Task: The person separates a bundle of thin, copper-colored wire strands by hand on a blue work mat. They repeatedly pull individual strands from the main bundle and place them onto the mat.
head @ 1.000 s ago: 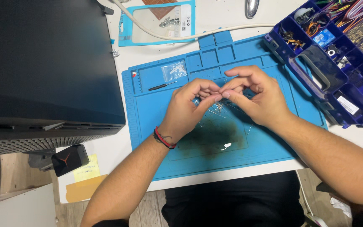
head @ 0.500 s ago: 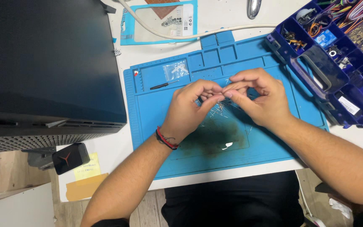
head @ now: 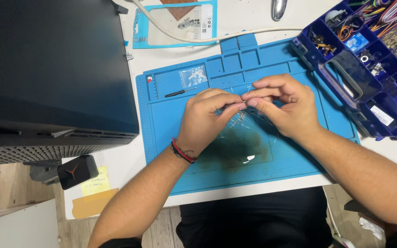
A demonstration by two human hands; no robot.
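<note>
Blue silicone work mat point(head: 198, 151), rectangular, with moulded compartments along its far edge, lying at the middle of a white worktop point(head: 235, 18). Left hand point(head: 205, 120), a red-and-black cord bracelet point(head: 182, 151) on the wrist, and right hand point(head: 283, 108) meet fingertip to fingertip above the centre of the mat; thumb and forefinger of each are pinched on a tiny thin metal component point(head: 245, 102), held just between the two hands and too small to identify further. Directly beneath the fingertips, on the mat, a loose scatter of fine wire-legged parts point(head: 242, 120). Nearer the person, a dark brownish stain point(head: 235, 149) on the mat, with a small white scrap point(head: 249, 159) on it. Toward the mat's far left corner: a small clear plastic bag point(head: 193, 76) and a slim black tool point(head: 178, 93), both well apart from the hands. At the worktop's right edge, a dark blue plastic organiser case point(head: 368, 64), open, its compartments filled with coloured wires and small parts. Along the far edge: a white cable point(head: 207, 39) and a light blue packet point(head: 175, 23). At the left edge, a large black box-shaped device point(head: 51, 69); beside its near corner, yellow paper notes point(head: 95, 188).
</note>
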